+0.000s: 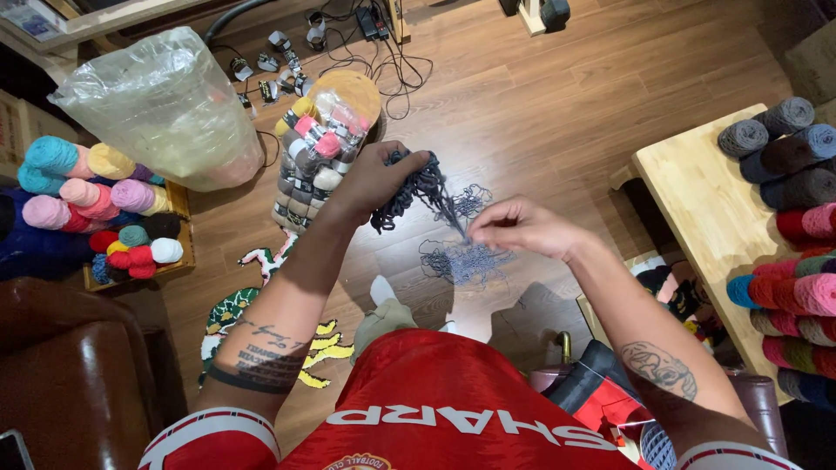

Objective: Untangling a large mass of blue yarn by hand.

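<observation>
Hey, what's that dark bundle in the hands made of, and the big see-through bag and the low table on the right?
The bundle in the left hand looks like soft grey-blue yarn: matte, fuzzy tangled strands, one pinched by the right hand. The bag seems thin clear plastic, glossy and crinkled. The table looks like pale unpainted wood, with visible grain.

Below me the wooden floor (557, 96) carries loose blue-grey yarn (466, 259), a clear bag (170, 104) far left, cables (366, 48) beyond.
</observation>
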